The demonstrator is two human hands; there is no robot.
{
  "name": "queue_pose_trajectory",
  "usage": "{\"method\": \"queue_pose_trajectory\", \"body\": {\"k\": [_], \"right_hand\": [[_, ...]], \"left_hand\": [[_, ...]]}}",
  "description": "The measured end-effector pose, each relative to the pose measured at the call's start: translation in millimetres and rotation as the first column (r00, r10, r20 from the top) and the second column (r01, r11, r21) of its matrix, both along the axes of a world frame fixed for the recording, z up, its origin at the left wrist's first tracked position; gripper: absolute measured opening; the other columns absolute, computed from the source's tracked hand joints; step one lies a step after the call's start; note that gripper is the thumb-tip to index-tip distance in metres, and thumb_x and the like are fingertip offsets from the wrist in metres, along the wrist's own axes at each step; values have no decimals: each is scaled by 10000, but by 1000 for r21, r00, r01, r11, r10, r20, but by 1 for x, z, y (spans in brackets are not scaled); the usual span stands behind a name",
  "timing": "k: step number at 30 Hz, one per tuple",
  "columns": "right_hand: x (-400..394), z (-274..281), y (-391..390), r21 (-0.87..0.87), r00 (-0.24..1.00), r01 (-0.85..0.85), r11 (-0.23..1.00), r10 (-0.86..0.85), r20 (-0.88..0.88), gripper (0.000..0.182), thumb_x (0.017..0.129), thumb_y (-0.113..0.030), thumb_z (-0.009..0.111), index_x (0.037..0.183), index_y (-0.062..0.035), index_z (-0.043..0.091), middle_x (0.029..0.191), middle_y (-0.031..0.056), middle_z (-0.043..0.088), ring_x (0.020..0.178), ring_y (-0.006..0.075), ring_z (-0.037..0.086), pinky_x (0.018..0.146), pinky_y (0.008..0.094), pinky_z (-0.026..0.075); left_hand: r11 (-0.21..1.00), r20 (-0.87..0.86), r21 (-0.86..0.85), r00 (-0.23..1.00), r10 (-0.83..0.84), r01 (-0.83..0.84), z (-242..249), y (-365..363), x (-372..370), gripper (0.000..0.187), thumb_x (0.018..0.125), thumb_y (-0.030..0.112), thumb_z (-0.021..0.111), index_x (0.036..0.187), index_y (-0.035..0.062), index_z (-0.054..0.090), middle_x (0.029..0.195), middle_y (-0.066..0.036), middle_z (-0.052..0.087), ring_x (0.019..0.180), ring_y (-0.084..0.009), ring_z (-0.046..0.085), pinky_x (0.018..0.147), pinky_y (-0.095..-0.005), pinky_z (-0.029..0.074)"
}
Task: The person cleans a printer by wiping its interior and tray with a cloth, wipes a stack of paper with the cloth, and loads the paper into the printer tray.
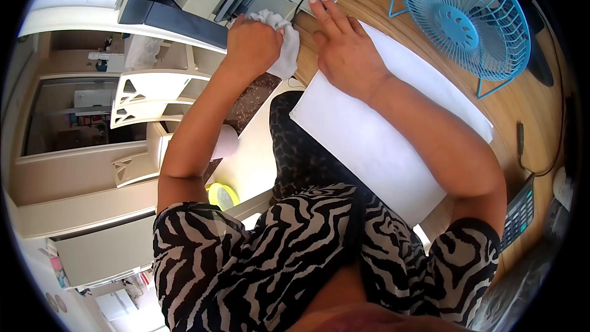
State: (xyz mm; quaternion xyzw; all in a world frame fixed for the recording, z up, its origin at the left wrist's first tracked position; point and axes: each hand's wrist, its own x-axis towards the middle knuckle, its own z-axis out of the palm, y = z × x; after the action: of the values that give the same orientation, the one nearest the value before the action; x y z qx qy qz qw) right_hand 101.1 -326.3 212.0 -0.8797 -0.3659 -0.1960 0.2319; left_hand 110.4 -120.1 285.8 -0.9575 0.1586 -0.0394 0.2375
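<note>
White cloth (287,55) bunched in my clenched left hand (253,46). My right hand (349,55) over the white sheet (362,138), fingers loosely extended. Yellow tub (214,195) below, contents indistinct.

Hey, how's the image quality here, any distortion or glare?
Head view: strong wide-lens bending, with black rounded corners; head view: the white panel is bright and nearly featureless, the pale floor looks washed out too; head view: folds in the white cloth show, but key labels on the calculator are too small to read.
</note>
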Motion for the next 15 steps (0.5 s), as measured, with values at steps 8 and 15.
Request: {"method": "queue_pose_trajectory", "body": {"k": [8,15], "right_hand": [[0,1,1,-37,1000,18,999,-18,23,186,893,-154,566,964,5,632,1550,200,297,1470,348,213,1079,500,389],[-1,1,1,-33,1000,16,999,-15,27,189,875,-160,596,975,-1,616,1548,200,291,1464,349,230,1077,491,390]], "left_hand": [[936,-117,-169,949,293,-309,-1,5,14,637,997,462,377,761,-18,722,820,-226,700,851,-409,673,870,-446,511],[849,-250,-221,869,427,-481,2,2,48,795,997,587,245,918,-32,738,1009,-255,691,1012,-409,645,912,-472,486]]}}
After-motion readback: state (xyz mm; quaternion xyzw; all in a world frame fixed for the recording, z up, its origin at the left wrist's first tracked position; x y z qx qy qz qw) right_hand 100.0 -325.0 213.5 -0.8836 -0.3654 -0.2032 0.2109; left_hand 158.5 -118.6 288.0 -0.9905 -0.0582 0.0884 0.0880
